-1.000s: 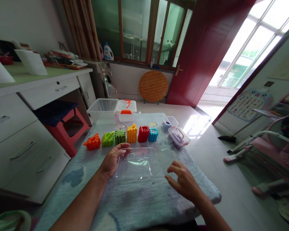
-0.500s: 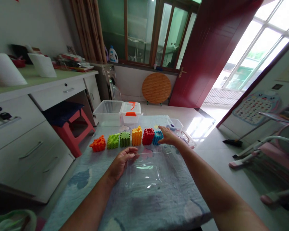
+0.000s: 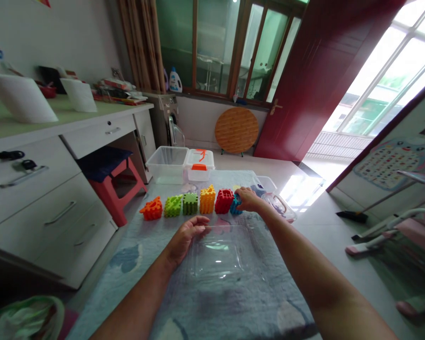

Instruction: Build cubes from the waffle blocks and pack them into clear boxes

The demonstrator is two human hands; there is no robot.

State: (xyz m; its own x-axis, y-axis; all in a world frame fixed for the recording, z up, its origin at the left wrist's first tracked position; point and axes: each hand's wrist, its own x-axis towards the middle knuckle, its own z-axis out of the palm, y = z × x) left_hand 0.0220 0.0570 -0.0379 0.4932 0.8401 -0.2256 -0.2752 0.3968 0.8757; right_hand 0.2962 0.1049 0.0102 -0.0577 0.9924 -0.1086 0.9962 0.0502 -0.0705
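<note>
Partly hidden, blue toothed cube [image 3: 234,206] sits in right hand [image 3: 249,199].

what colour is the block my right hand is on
Blue: the block under the right hand, head view.

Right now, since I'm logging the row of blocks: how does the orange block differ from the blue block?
The orange block sits at the row's left end, while the blue block sits at the right end. The orange block stands untouched and in full view. The blue block is gripped by the right hand and partly hidden by its fingers. Both are toothed plastic cubes on the pale blanket.
</note>
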